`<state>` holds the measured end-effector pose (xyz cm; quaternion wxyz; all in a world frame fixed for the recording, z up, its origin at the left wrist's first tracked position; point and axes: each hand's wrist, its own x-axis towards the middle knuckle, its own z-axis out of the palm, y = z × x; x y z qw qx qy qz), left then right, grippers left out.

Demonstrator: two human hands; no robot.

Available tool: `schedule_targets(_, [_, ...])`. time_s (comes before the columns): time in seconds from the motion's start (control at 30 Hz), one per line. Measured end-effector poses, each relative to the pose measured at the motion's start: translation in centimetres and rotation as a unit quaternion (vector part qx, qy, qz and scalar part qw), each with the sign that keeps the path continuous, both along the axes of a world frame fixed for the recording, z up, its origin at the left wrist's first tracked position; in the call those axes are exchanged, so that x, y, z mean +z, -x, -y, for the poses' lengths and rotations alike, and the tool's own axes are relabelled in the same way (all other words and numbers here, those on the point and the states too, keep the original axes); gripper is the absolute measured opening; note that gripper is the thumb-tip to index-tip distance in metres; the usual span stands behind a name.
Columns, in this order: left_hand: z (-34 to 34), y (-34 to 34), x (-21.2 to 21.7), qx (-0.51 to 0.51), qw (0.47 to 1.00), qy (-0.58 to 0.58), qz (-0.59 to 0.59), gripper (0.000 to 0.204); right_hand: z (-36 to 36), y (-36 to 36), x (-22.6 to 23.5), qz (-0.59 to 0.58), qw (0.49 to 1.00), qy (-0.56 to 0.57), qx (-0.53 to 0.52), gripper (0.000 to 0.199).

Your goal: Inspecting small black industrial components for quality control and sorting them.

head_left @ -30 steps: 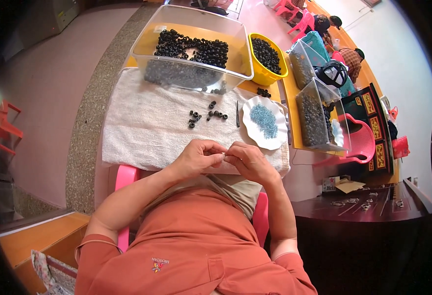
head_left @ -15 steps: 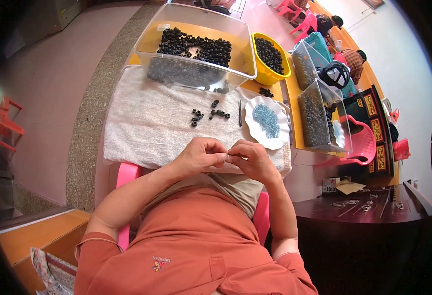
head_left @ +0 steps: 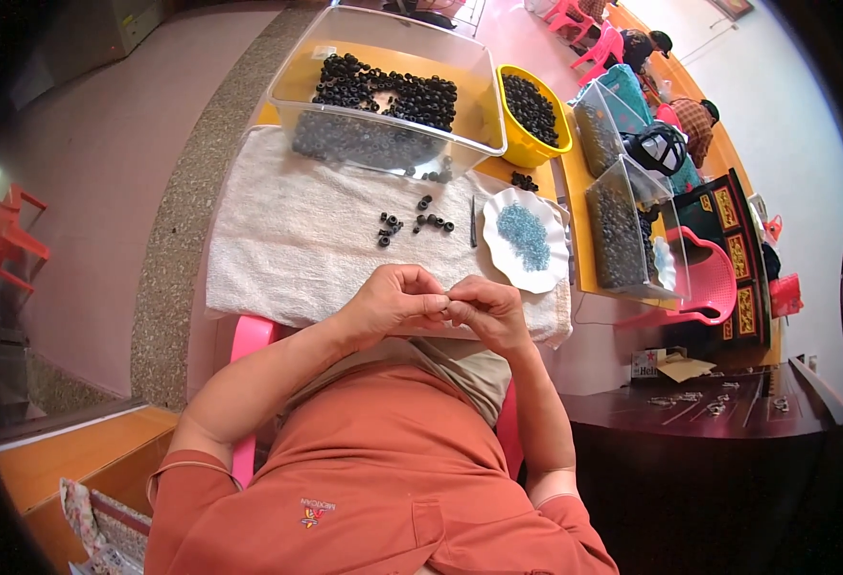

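At the near edge of a white towel (head_left: pixel 277 244), my left hand (head_left: pixel 397 299) and my right hand (head_left: pixel 488 311) meet at the fingertips. Each is closed in a pinch; whatever sits between the fingers is too small or hidden to make out. Just beyond them lie several small black ring-shaped parts (head_left: pixel 433 221) in loose groups on the towel. A pair of dark tweezers (head_left: pixel 473 222) rests beside a white scalloped plate (head_left: pixel 553 275). On that plate is a spread of tiny pale-blue clear pieces (head_left: pixel 523 237).
A large clear bin (head_left: pixel 292 91) with many black parts stands at the far side, beside a yellow basket (head_left: pixel 563 149) of similar parts. Clear boxes (head_left: pixel 623 240) stand on a table at right, near a pink chair (head_left: pixel 714 273). Other people (head_left: pixel 697 125) sit far right.
The view has shifted slightly, so the table things appear a little further right. My hands stay pinched together, with the right fingers slightly turned.
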<state>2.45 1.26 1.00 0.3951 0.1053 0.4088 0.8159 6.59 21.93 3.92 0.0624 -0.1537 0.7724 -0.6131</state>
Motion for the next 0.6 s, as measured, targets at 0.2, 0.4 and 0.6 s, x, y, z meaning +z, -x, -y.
schedule_targets(0.2, [0.3, 0.1, 0.3, -0.008, 0.998, -0.018, 0.052, 0.014, -0.2, 0.2, -0.7, 0.021, 0.999, 0.028, -0.003, 0.009])
schedule_targets(0.4, [0.6, 0.4, 0.6, 0.0, 0.997, -0.022, 0.079, 0.013, 1.1, -0.3, -1.2, -0.042, 0.997, -0.028, -0.051, 0.012])
schedule_targets(0.6, [0.3, 0.5, -0.2, 0.076, 0.992, -0.049, 0.085, 0.012, 2.9, -0.2, 0.0, -0.234, 0.95, -0.183, -0.092, 0.016])
